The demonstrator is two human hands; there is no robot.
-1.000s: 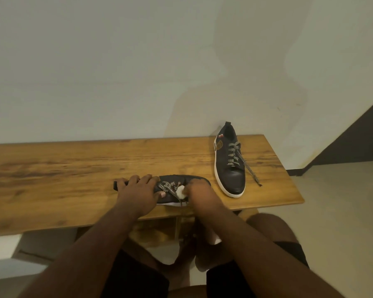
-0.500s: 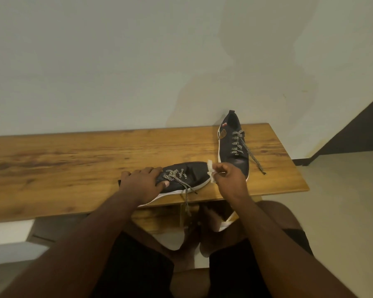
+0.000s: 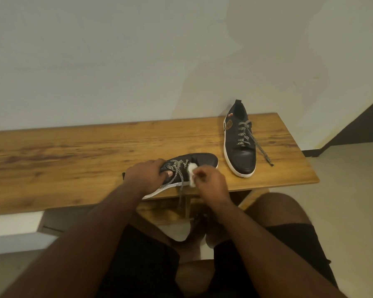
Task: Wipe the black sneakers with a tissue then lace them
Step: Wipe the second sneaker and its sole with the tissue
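Observation:
A black sneaker (image 3: 200, 160) with a white sole lies at the near edge of the wooden bench (image 3: 73, 160), toe pointing right and tilted up on its side. My left hand (image 3: 145, 175) grips its heel end, thumb by the laces. My right hand (image 3: 209, 182) pinches a crumpled white tissue (image 3: 191, 172) against the sneaker's side near the laces. One lace end (image 3: 181, 186) hangs over the bench edge. The second black sneaker (image 3: 240, 145) stands upright at the back right of the bench, toe toward me, a loose lace trailing to its right.
A pale wall rises directly behind the bench. The bench's right end stops near a dark doorway or skirting (image 3: 357, 130). Under the bench edge are my knees in black shorts (image 3: 297, 239) and a wooden bench leg (image 3: 170, 209).
My right hand with the tissue has slid back from the sneaker's toe to its middle near the laces. My left hand keeps its hold on the heel end.

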